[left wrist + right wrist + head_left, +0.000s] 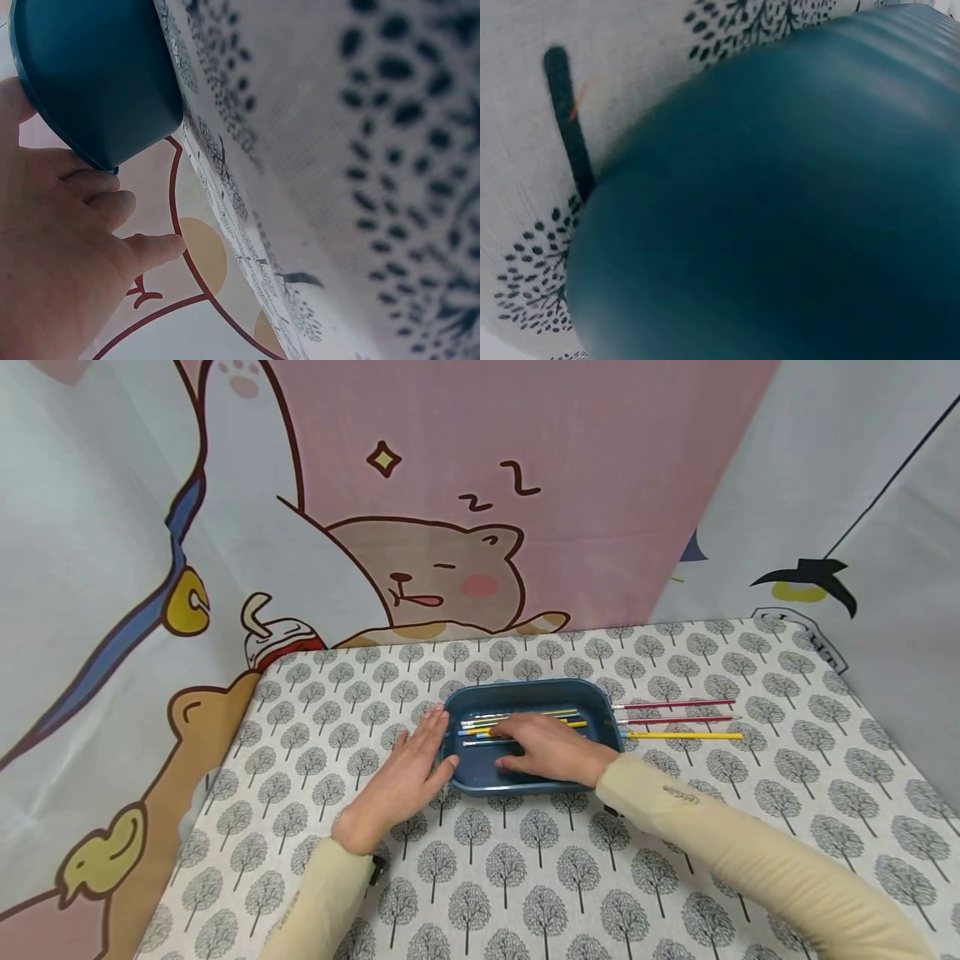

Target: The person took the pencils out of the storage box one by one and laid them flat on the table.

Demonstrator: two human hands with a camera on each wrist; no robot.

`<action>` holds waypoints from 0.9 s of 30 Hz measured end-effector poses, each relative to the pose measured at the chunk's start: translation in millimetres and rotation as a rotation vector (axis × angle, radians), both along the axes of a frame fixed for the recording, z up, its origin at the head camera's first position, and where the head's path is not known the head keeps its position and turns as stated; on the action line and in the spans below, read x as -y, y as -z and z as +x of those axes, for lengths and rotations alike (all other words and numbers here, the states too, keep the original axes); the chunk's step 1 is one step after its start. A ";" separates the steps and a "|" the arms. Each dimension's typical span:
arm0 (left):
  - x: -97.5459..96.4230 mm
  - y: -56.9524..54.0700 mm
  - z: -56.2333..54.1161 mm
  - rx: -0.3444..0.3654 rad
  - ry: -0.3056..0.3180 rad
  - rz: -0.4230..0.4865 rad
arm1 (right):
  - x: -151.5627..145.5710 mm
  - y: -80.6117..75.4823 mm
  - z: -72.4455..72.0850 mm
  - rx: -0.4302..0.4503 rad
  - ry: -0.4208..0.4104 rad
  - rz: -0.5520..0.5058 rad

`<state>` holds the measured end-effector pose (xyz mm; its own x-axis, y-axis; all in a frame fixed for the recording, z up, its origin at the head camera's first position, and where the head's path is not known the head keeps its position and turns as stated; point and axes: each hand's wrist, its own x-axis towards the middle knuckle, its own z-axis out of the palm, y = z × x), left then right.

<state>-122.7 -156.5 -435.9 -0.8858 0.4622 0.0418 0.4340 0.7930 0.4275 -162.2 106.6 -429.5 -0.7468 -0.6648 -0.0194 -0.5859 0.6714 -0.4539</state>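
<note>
A dark blue rectangular tub (480, 781) with rounded corners sits on the table. My left hand (408, 772) rests against its left end, fingers extended along the rim; in the left wrist view, the fingers (105, 206) are beside the tub's outer wall (112, 90). My right hand (551, 747) reaches into the tub, palm down, thumb spread from the fingertips. Beneath it lie several slim sticks (480, 722), green and yellow, like pencils or brushes, partly hidden by the hand. The tub's wall (765, 187) fills most of the right wrist view.
Right of the tub lie two red paintbrushes (690, 702) and a yellow one (690, 736), side by side, their left ends close to the tub wall. A tree-print cloth (540, 893) covers the table. Behind hangs a pink and white cartoon curtain (615, 485).
</note>
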 end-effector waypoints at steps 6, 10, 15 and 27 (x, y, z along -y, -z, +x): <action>-0.1 -0.2 0.1 0.003 -0.002 0.002 | -0.9 4.3 -0.7 -0.059 -0.028 -0.010; 0.1 0.2 0.0 0.010 -0.005 0.004 | -0.7 5.4 -0.2 -0.066 -0.037 -0.010; 0.1 0.0 0.7 0.012 -0.008 0.005 | 0.0 5.9 0.0 -0.048 -0.038 0.008; -0.8 1.0 0.9 0.001 0.002 0.006 | 0.3 6.1 0.1 0.037 0.031 -0.004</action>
